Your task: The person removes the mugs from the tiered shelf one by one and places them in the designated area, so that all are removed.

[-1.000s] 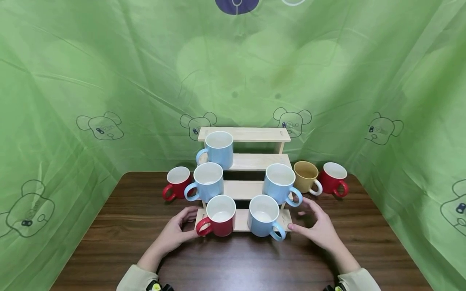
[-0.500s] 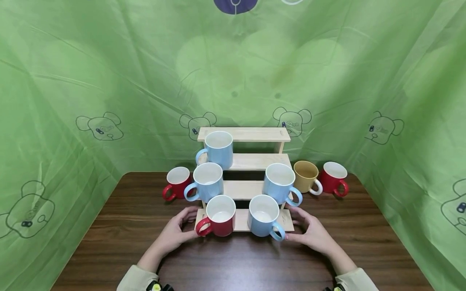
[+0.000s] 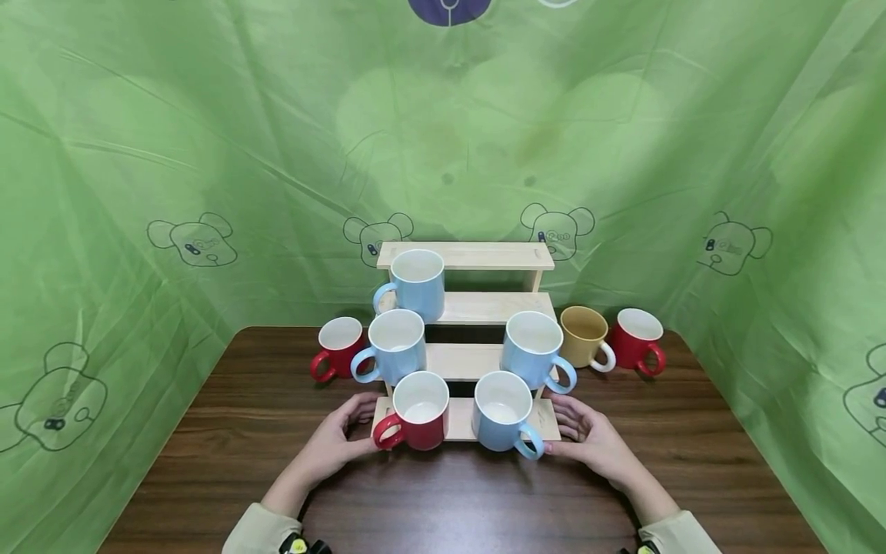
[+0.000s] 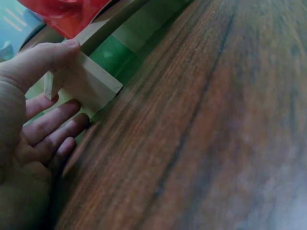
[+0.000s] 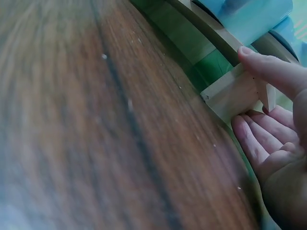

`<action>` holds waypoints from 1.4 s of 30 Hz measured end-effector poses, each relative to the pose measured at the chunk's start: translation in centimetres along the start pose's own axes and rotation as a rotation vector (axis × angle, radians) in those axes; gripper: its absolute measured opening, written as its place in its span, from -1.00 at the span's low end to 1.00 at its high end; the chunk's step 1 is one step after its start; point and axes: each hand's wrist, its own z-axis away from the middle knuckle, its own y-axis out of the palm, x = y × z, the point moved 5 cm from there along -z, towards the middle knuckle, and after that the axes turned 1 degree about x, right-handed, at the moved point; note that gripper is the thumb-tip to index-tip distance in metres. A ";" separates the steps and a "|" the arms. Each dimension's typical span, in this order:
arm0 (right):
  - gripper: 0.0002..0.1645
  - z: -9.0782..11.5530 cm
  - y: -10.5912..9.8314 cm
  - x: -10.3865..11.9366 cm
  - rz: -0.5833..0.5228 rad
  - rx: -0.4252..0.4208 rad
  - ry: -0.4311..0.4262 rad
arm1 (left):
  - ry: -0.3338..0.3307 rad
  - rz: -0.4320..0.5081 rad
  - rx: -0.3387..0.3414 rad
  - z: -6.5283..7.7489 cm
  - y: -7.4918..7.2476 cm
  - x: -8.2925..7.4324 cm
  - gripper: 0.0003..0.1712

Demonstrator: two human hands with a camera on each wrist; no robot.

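A stepped wooden rack [image 3: 462, 359] stands on the table, bearing several mugs. My left hand [image 3: 339, 440] grips the left end of its lowest step, thumb at the front edge and fingers around the side, as the left wrist view shows. At the right end my right hand [image 3: 601, 444] holds the same step in a mirrored way. A red mug [image 3: 424, 431] and a light blue mug [image 3: 494, 423] sit on that step, handles outward. One step up are two more light blue mugs, left [image 3: 398, 358] and right [image 3: 527, 362]. Another light blue mug [image 3: 424, 296] sits above, at left.
Left of the rack, a red mug [image 3: 342, 354] stands on the dark wooden table [image 3: 457, 500]. To the right are a tan mug [image 3: 580, 346] with a white handle and another red mug [image 3: 628, 348]. A green printed cloth [image 3: 443, 138] hangs behind and at both sides.
My right hand has moved left onto the rack's right end, its thumb and fingers closing around the lowest step. My left hand and the mugs stay as they were.
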 end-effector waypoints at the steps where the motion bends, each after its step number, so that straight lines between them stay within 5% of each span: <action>1: -0.02 0.0 0.0 -0.1 -0.001 0.001 0.006 | 0.000 0.001 0.002 0.0 0.0 0.0 -0.23; 14: -0.01 0.0 -0.1 -0.9 -0.044 0.021 0.019 | 0.010 -0.017 0.026 -0.1 0.0 -0.2 -0.23; 24: -0.03 0.1 -0.1 -0.9 -0.033 0.030 0.030 | 0.047 -0.141 0.011 0.4 0.4 -2.2 -0.18; 29: -0.05 0.5 -0.1 -1.2 -0.026 0.026 0.021 | 0.066 -0.166 0.097 0.4 0.0 -3.7 -0.25; 34: -0.07 0.9 -0.1 -1.2 -0.024 0.027 0.016 | 0.077 -0.223 0.162 0.7 -1.9 -5.1 -0.39; 42: -0.07 0.3 0.1 -1.0 -0.026 0.027 0.012 | 0.073 -0.455 0.113 0.4 -7.9 -8.9 -0.61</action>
